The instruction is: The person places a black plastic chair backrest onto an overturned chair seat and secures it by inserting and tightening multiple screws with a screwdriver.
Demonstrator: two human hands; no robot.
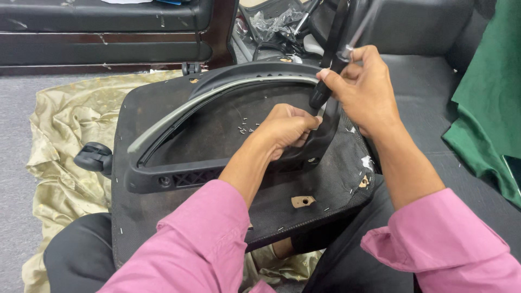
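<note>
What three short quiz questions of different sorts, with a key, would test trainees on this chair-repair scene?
1. True or false: the right hand holds a screwdriver.
2. Which part does the left hand grip? A) caster wheel B) black armrest frame C) green cloth
3. What fabric lies under the upturned chair seat?

Key: 1 true; 2 B; 3 the golden cloth.

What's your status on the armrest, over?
Left hand gripping black armrest frame. Right hand holding screwdriver at it. Loose staples on seat underside.
</note>
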